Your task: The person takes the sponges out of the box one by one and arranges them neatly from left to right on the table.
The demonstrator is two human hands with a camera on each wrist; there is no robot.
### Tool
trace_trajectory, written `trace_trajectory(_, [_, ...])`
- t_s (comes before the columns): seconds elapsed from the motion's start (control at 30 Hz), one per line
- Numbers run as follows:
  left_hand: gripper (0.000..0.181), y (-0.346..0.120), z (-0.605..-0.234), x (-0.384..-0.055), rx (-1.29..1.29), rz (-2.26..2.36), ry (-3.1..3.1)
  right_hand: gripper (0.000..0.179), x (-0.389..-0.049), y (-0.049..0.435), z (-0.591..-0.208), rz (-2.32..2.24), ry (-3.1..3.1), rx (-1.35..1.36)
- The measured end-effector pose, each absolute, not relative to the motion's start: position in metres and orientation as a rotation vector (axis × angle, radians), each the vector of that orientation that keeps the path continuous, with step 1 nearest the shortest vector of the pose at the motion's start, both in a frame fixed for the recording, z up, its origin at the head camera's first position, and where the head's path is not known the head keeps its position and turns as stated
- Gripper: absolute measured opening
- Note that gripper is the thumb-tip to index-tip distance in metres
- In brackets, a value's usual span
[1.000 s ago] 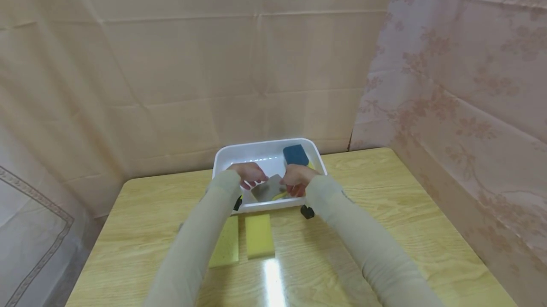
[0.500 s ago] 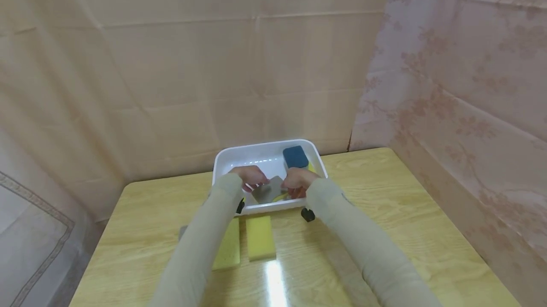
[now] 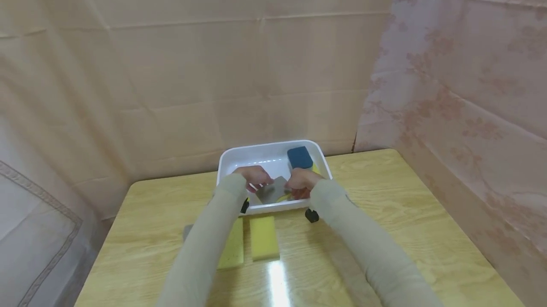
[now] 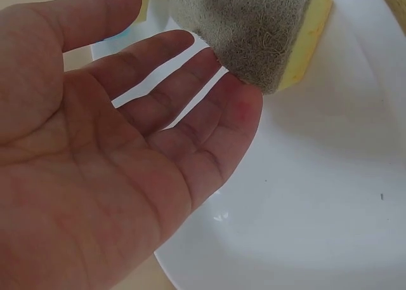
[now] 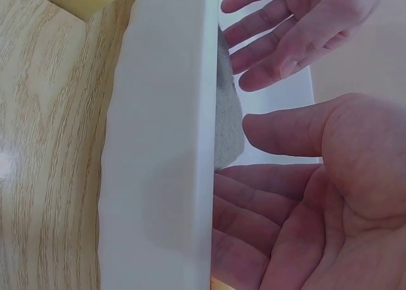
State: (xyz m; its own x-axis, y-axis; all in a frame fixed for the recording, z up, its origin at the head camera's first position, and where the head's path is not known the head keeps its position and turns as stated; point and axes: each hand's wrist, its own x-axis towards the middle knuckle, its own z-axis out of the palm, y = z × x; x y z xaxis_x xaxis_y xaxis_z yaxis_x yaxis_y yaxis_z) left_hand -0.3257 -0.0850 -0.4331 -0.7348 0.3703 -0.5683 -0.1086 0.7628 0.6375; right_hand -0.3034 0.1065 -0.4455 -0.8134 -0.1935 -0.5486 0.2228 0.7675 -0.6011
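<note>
Inside a white plastic tray (image 3: 265, 146) lies a sponge (image 3: 273, 191) with a grey scouring side up and yellow foam below. My left hand (image 3: 253, 175) is at its left, palm showing in the left wrist view, with relaxed, spread fingertips (image 4: 244, 103) right at the grey pad's edge. At the other side, my right hand (image 3: 302, 179) reaches over the tray's near wall, its fingers extended at the sponge's end and partly hidden by that wall. The right thumb (image 5: 279, 134) stands apart from the fingers. Neither hand curls round the sponge.
A dark blue and yellow sponge (image 3: 300, 157) sits in the tray's back right corner. On the wooden table (image 3: 363, 202) before the tray lie two yellow sponges, one in the middle (image 3: 264, 238), the other partly under the left sleeve (image 3: 201, 250). A curtain (image 3: 239, 83) hangs behind.
Both hands stay by the grey-and-yellow sponge with hardly any movement. The whole view shifts slightly.
</note>
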Motion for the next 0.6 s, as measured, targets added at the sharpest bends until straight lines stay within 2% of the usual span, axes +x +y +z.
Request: trace_trajectory(0.6, [0.043, -0.0832, -0.4302, -0.3297, 0.28, 0.709, 2.284, 0.028, -0.308, 0.1052, -0.4455, -0.887, 2.346, 0.026])
